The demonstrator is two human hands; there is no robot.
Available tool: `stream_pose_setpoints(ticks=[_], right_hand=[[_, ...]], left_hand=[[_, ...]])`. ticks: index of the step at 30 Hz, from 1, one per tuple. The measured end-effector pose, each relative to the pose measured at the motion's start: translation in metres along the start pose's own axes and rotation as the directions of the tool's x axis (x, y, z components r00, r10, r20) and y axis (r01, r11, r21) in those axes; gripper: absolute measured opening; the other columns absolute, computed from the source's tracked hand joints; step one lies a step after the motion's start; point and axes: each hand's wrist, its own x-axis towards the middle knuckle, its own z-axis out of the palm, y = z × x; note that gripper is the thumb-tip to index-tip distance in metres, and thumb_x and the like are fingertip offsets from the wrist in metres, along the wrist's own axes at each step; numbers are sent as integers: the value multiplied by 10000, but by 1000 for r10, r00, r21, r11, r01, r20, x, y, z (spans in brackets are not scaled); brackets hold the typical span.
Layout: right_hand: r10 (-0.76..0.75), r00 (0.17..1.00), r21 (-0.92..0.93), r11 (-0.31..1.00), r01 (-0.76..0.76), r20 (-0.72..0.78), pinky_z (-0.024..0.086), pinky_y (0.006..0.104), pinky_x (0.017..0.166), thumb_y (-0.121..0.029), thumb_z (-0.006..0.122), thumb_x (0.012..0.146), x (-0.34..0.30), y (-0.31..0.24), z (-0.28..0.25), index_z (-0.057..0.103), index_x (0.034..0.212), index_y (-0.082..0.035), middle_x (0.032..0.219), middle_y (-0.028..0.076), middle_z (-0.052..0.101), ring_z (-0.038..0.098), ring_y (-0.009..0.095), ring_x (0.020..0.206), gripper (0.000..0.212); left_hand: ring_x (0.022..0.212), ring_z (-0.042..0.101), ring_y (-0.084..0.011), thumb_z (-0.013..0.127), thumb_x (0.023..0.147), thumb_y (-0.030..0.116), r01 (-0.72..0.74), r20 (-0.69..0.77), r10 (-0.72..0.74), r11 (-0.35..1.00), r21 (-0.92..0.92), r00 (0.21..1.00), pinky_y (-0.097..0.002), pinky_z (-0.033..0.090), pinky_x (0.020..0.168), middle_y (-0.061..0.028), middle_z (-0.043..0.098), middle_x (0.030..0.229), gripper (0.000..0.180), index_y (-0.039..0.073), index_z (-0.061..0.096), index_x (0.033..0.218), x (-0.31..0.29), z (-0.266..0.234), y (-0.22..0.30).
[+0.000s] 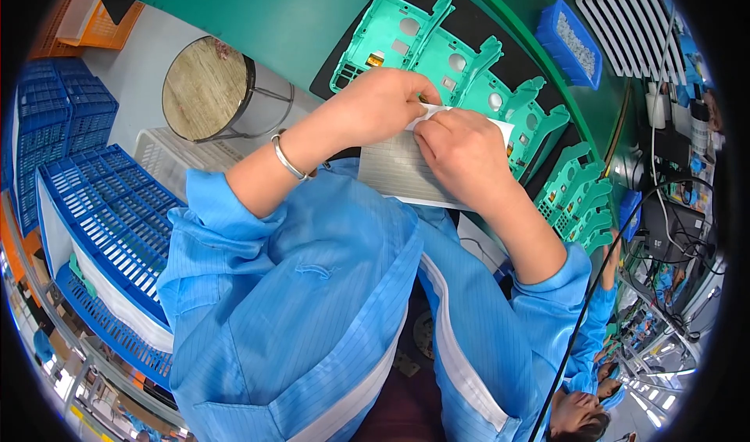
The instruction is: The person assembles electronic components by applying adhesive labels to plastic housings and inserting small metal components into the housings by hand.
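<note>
Just in front of my body is a pale sheet (397,168) marked with thin grey rows, with a white border. My left hand (383,104) has thumb and forefinger pinched together at its top edge; whatever tiny piece may lie between the fingertips is hidden. My right hand (466,149) grips the upper part of the same sheet with curled fingers, close beside the left. Right beyond both hands lie several joined turquoise-green plastic housings (387,26) with round and square openings. A small yellow label (376,59) shows on one of them.
More green housings (574,192) stand at the right, near a person in blue. A blue bin (569,43) of small white parts sits on the green table (258,8). Blue crates (117,223) and a round wooden stool (205,89) are at the left. A black cable (582,309) crosses the right side.
</note>
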Motion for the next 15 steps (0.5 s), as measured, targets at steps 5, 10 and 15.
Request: stream_pose_setpoints(ticks=[5, 10, 15], right_hand=[[132, 990, 343, 929, -139, 43, 483, 361, 555, -84, 636, 714, 5, -2, -17, 592, 709, -58, 649, 82, 573, 595, 261, 619, 52], [458, 883, 389, 798, -460, 106, 492, 353, 572, -164, 627, 771, 33, 25, -22, 668, 793, -57, 718, 102, 644, 622, 268, 621, 117], [430, 900, 147, 888, -435, 66, 506, 393, 580, -188, 576, 786, 73, 30, -4, 692, 782, -87, 684, 117, 652, 639, 303, 650, 154]], left_hand=[[677, 606, -158, 585, 868, 104, -73, -52, 76, 996, 56, 996, -304, 487, 660, -107, 665, 765, 218, 43, 645, 1068, -9, -3, -7], [651, 610, -262, 583, 839, 107, -56, -166, 79, 988, 142, 983, -356, 495, 644, -144, 641, 743, 199, 69, 674, 1011, -24, -18, -14], [717, 629, -290, 572, 860, 137, -90, -121, 97, 994, 62, 988, -382, 497, 680, -149, 651, 772, 188, 68, 668, 1007, -27, -16, -19]])
